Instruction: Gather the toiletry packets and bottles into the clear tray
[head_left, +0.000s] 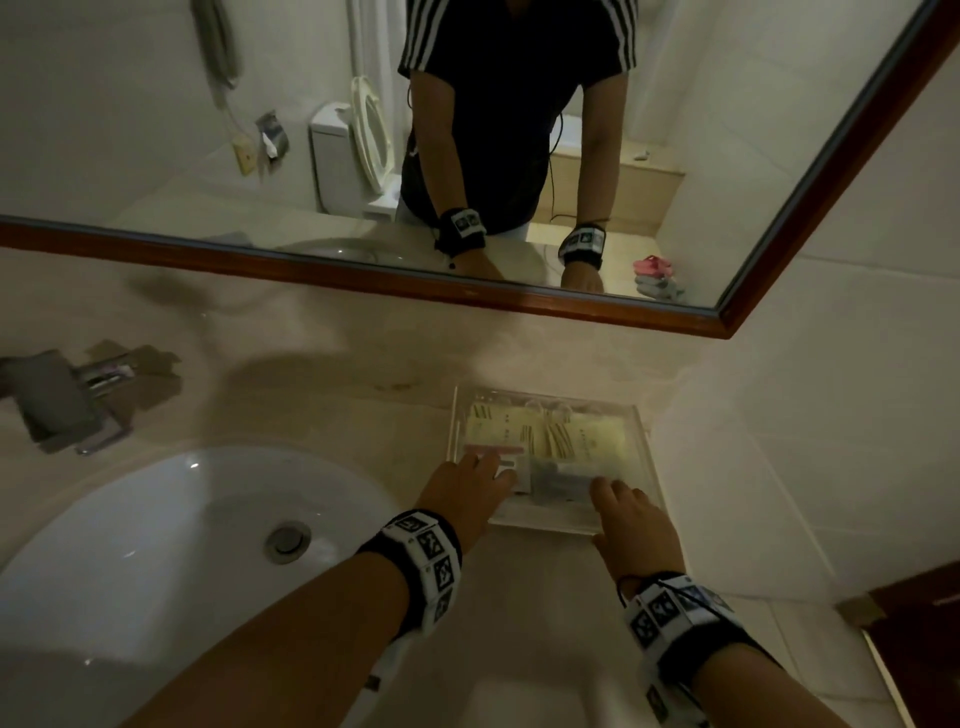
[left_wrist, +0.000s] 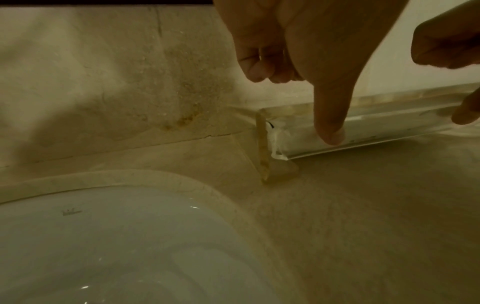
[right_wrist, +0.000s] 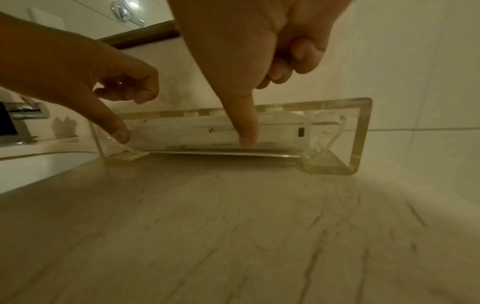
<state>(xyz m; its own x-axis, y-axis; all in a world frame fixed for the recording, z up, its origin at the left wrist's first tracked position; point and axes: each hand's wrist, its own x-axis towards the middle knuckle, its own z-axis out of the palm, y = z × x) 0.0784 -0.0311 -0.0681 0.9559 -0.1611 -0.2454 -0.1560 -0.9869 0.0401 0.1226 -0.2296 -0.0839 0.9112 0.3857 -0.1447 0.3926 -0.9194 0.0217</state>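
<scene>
Head view: my left hand (head_left: 470, 486) and right hand (head_left: 631, 514) rest thumbs on the tray's (head_left: 644, 447) near wall, other fingers curled, gripping nothing. The packets (head_left: 545, 434) lie beyond my fingers, inside. The worktop (head_left: 519, 623) looks bare; I judge gathering finished.

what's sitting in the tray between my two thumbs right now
In the right wrist view, a white packet lies inside the clear tray behind its front wall, spanning the stretch between the left hand and right hand.
</scene>
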